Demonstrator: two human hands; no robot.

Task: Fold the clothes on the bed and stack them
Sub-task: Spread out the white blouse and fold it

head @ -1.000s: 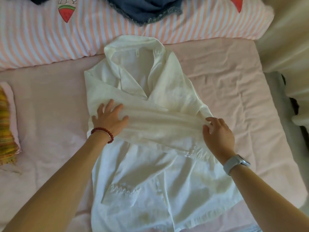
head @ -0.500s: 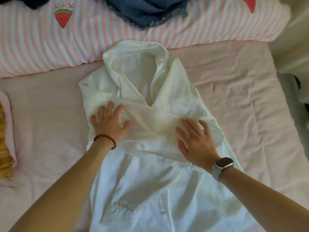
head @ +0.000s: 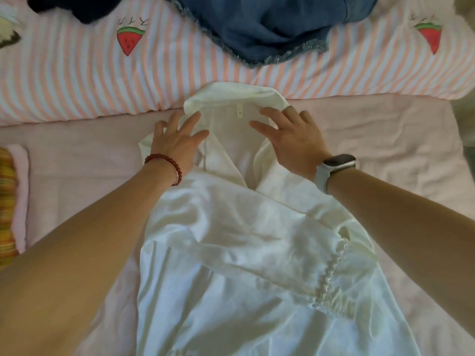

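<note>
Flatly, left hand [head: 177,142] and right hand [head: 293,140] spread on white shirt [head: 231,227] collar, pink bed [head: 385,140]

right of shirt: bare pink sheet [head: 385,140], open room
left edge: folded stack [head: 11,201]
far side: striped pillow [head: 77,80] with denim [head: 270,24]

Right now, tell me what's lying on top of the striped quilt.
A blue denim garment with a frayed hem lies on the striped quilt, a dark garment at its far left. The white shirt collar just reaches its near edge. Whatever lies beneath them is hidden.
</note>
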